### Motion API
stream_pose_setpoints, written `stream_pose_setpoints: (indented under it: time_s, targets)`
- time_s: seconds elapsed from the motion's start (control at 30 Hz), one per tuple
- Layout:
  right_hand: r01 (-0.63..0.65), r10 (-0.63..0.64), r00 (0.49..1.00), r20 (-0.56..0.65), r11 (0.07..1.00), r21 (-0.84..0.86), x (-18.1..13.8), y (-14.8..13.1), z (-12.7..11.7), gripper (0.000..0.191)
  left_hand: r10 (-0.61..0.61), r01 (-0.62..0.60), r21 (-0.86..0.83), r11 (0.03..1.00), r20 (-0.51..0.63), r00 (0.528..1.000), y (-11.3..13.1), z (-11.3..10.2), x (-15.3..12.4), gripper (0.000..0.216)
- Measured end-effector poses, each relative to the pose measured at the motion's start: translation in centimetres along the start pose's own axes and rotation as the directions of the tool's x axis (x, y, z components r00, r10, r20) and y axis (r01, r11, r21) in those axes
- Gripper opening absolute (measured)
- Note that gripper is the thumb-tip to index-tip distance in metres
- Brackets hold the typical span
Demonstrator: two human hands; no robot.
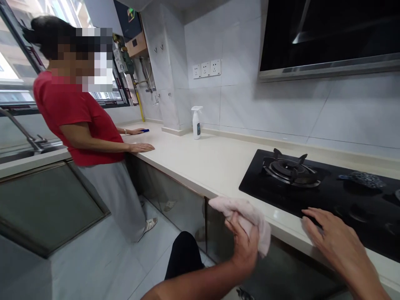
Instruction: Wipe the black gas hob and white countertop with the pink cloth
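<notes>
— at the far left, by the window, who's that?

— a co-worker in a red shirt (70, 112), both hands on the cream countertop (193, 160); the farther hand (135, 131) touches something small and blue (144, 130), too small to name. beside them a sink faucet (21, 129), and further along a white spray bottle (196, 122) stands against the tiled wall.

— and the wearer's own hands?

— left hand (242, 243) is curled tight around a pale pink cloth (242, 214), which sits at the counter's front edge, just left of the black gas hob (328, 196). part of the cloth drapes over the counter edge, part hangs down past the knuckles.

— how would it handle?

— soft and light, i'd judge, no stiffness at all (it folds and sags wherever it isn't held). nothing fragile. a bunched grip in the middle, as now, looks right; a corner pinch would leave it dangling.

— the right hand?

— right hand (336, 243) holds nothing: fingers spread wide, fingertips (312, 216) resting on the hob's front edge, near the burner (290, 168) but apart from it.
</notes>
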State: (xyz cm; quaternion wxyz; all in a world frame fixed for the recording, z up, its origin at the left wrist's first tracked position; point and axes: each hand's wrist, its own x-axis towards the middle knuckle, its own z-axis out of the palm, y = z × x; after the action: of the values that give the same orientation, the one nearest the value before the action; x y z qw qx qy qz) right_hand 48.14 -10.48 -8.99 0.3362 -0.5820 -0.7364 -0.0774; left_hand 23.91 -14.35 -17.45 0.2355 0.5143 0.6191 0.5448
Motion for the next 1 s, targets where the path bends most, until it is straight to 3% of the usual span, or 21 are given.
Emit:
stream_pose_setpoints:
  time_s: [0.1, 0.23, 0.3, 0.4, 0.53, 0.63, 0.73, 0.87, 1.0]
  targets:
    - [0.016, -0.017, 1.0, 0.015, 1.0, 0.016, 0.1, 0.6, 0.1, 0.055, -0.008, 0.008, -0.032, 0.999, -0.005, 1.0, 0.5, -0.7, -1.6, 0.059]
    - [-0.01, 0.011, 1.0, -0.024, 0.999, 0.043, 0.2, 0.1, -0.6, 0.052, 0.106, -0.106, -0.016, 0.994, 0.022, 0.994, 0.9, -4.9, 0.0, 0.046]
    - [-0.011, 0.021, 0.992, -0.124, 0.996, 0.084, 0.1, -2.0, -1.3, 0.048, 0.173, -0.175, 0.034, 0.984, 0.046, 0.984, 1.5, -7.2, 1.3, 0.048]
    - [0.158, -0.112, 0.978, -0.177, 0.948, 0.276, 0.1, -8.1, -1.6, 0.035, 0.185, -0.194, 0.202, 0.96, 0.063, 0.981, 3.3, -10.2, 3.8, 0.05]
    - [0.332, -0.372, 0.928, -0.034, 0.779, 0.533, 2.1, -17.1, 1.1, 0.034, 0.156, -0.201, 0.382, 0.902, 0.147, 0.977, 5.6, -13.0, 7.0, 0.052]
    - [0.359, -0.429, 0.901, 0.06, 0.816, 0.453, 4.6, -21.2, 4.4, 0.042, 0.185, -0.256, 0.274, 0.927, 0.261, 0.947, 6.0, -14.6, 8.2, 0.064]
    - [0.398, -0.455, 0.872, 0.182, 0.874, 0.279, 6.4, -23.1, 6.4, 0.05, 0.216, -0.281, 0.205, 0.938, 0.289, 0.932, 5.4, -16.7, 8.9, 0.07]
    - [0.439, -0.492, 0.813, 0.312, 0.869, 0.228, 7.1, -23.8, 6.4, 0.069, 0.264, -0.334, 0.242, 0.911, 0.278, 0.923, 4.3, -20.1, 10.3, 0.058]
    - [0.454, -0.51, 0.759, 0.406, 0.86, 0.232, 9.0, -24.2, 5.7, 0.088, 0.281, -0.284, 0.268, 0.921, 0.05, 0.958, 4.5, -22.8, 13.7, 0.036]
